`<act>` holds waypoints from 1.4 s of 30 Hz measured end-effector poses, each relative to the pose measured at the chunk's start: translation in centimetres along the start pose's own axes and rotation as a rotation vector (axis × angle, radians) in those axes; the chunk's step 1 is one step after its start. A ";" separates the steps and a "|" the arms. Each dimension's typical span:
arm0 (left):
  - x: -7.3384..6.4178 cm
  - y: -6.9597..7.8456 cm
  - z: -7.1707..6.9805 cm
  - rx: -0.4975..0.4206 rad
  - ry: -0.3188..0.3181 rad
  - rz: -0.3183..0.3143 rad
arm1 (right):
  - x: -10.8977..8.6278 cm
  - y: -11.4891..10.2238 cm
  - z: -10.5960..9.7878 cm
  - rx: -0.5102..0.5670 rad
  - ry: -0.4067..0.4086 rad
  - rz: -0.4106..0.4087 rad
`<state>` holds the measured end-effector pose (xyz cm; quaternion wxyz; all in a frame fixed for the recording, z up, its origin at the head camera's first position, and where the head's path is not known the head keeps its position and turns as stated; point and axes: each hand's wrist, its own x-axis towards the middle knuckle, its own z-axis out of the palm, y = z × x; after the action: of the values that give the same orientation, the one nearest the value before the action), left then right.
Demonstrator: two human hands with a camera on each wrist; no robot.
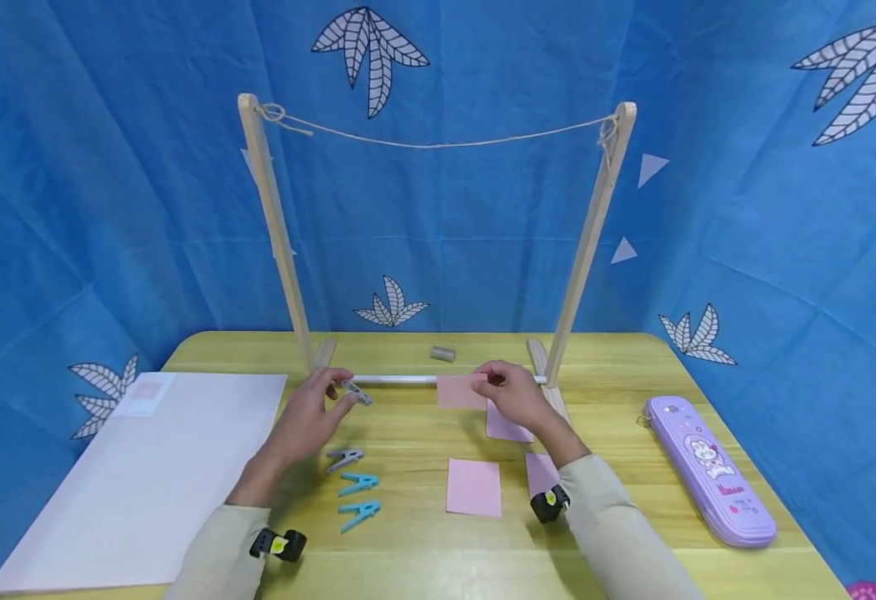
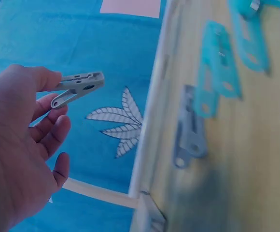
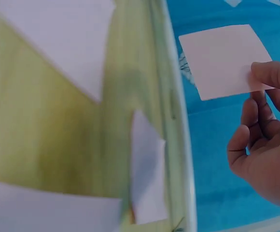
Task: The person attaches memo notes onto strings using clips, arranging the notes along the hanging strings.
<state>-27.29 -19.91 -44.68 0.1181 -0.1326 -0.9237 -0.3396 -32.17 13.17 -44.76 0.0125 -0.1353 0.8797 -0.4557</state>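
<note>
Between thumb and fingers my left hand [image 1: 308, 421] pinches a grey clothespin [image 2: 79, 88], raised over the table at the left post. My right hand [image 1: 516, 396] holds a square pink paper [image 3: 222, 63] by its edge, thumb on top, above the table's far half. Below the left hand lie another grey clothespin [image 1: 345, 458] and two blue clothespins [image 1: 358, 482], in a column. More pink papers lie near the right hand: one paper [image 1: 473, 487] at the middle, another paper [image 1: 508, 425] under the hand, and one partly hidden by the right wrist.
A wooden frame [image 1: 591, 242] stands at the back, with a string [image 1: 422, 146] tied slackly between its posts. On the left lies a large white board [image 1: 160, 475]; on the right, a purple pencil case [image 1: 711, 471]. A small grey cylinder [image 1: 443, 353] lies behind the frame's bottom bar.
</note>
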 end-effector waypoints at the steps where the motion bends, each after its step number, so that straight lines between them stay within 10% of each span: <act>1: 0.2 0.3 -0.2 -0.007 0.006 0.005 | 0.1 -0.3 -0.2 0.002 0.006 -0.012; 25: 6.5 7.1 -9.0 -0.006 0.192 0.239 | 3.7 -5.9 -2.7 -0.025 0.103 -0.081; 42: 8.7 9.7 -13.9 0.034 0.329 0.246 | 6.3 -9.3 -3.2 0.129 0.142 -0.082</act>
<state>-30.52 -20.44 -25.91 0.3099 -0.1850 -0.8745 -0.3240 -36.59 9.04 -34.74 -0.0600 -0.1371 0.8410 -0.5199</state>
